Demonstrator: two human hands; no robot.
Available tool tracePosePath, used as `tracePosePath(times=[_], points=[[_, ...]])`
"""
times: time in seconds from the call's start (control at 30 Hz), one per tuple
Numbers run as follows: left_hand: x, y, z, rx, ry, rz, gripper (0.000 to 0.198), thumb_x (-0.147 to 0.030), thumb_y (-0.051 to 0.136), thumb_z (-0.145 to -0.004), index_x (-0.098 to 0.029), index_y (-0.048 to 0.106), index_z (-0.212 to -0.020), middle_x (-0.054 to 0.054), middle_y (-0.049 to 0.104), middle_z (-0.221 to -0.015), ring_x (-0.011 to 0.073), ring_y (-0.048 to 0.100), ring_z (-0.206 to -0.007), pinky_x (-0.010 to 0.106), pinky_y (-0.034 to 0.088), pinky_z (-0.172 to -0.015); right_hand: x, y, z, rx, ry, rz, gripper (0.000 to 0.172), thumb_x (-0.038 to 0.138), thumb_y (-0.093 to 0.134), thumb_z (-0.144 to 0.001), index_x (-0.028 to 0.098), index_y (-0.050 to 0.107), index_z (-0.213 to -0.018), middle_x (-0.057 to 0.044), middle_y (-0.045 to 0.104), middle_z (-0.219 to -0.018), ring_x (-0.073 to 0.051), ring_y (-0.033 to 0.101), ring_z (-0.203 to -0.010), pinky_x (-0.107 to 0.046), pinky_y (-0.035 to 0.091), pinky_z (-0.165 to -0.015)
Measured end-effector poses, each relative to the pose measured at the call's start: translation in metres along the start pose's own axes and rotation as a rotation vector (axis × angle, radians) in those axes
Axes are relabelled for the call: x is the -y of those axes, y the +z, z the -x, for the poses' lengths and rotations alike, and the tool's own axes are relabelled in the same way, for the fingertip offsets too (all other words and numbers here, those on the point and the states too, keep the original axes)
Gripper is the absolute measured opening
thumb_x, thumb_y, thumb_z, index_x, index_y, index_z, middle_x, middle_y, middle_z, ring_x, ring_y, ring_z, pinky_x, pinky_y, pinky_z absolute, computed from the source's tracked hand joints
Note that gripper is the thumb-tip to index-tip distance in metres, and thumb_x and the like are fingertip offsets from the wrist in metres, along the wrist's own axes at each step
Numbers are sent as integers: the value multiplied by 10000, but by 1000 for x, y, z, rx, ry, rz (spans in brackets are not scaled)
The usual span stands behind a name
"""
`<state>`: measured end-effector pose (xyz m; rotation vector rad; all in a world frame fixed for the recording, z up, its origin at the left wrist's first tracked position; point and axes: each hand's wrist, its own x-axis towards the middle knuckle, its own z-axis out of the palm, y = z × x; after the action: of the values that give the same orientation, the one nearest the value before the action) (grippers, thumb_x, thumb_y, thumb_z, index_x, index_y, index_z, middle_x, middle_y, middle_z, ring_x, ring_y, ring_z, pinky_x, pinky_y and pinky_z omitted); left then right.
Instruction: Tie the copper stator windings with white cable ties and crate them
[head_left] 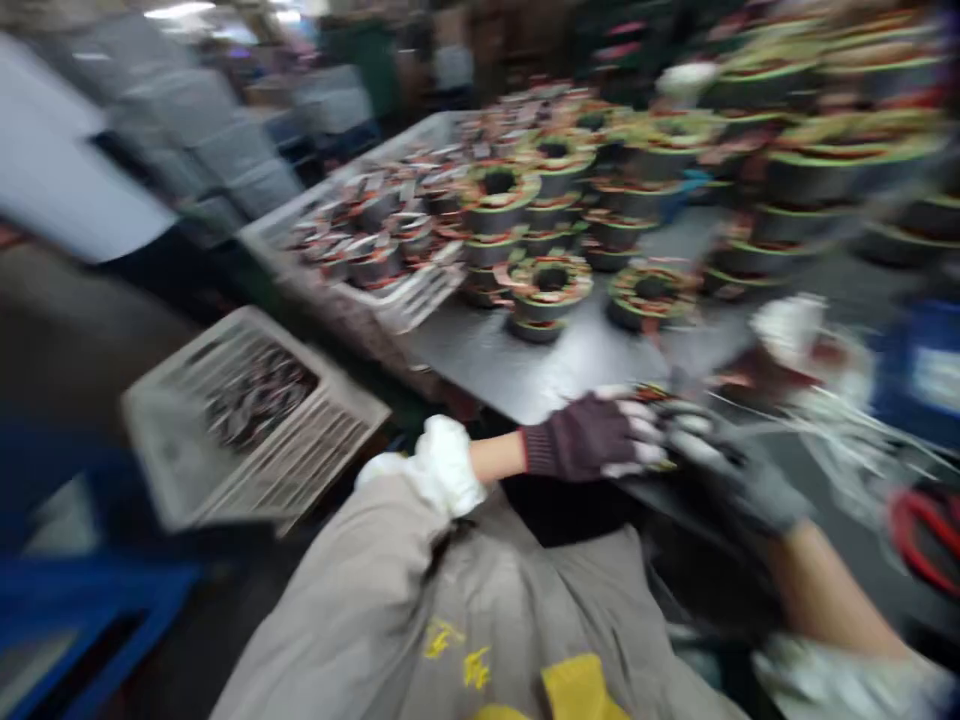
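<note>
Maroon-gloved left hand (589, 437) | fingers closed round blurred wound core (651, 393) | grey-gloved right hand (739, 468) alongside, grip: cannot tell

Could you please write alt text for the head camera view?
A person's dark-gloved left hand and grey-gloved right hand meet at a blurred, partly hidden part by a grey table. Stacked copper-wound rings stand on the table; a pale crate sits at far left.
</note>
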<state>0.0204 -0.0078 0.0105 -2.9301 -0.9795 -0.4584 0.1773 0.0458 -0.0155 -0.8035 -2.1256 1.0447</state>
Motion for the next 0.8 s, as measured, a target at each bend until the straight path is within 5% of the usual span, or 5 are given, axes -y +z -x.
tracePosePath(times=[0.13,0.23,0.33,0.63,0.8], points=[[19,8,14,-239,-105,39,304,-258,521,-1065,-282,731,-1283,35,792,-1272,229,685,-1321,527,436,-1268,-9,-73,57,-200,117,-37,437,610,711,-911,220,759,-1102,-111,766,-1262,-288,725,-1167,-477,589,-1063],[32,18,6,-339,-79,34,322,-224,538,-1048,-288,696,-1321,38,795,-1245,241,696,-1295,547,441,-1237,-25,-107,58,-662,300,25,424,602,666,-906,184,731,-937,-72,780,-948,-233,745,-914,-432,623,-918],[29,20,-2,-401,-97,-30,278,-227,558,-1038,-258,691,-1280,48,797,-1211,258,720,-1230,548,451,-1199,-39,-131,41,-893,392,96,390,563,638,-928,184,713,-881,-61,747,-861,-232,719,-867,-456,611,-931],[13,11,7,-479,-138,-49,264,-182,589,-1035,-222,611,-1294,61,790,-1181,229,734,-1195,518,467,-1209,-43,-147,-29,-711,183,229,181,232,816,-813,193,804,-990,-77,789,-1134,-281,712,-1096,-479,552,-1082],[18,15,1,-488,-180,-8,204,-190,602,-1024,-232,624,-1222,49,801,-1164,241,734,-1236,543,450,-1236,-57,-167,-18,-827,198,20,301,482,611,-1018,208,707,-1097,-50,775,-966,-182,726,-768,-360,650,-731]])
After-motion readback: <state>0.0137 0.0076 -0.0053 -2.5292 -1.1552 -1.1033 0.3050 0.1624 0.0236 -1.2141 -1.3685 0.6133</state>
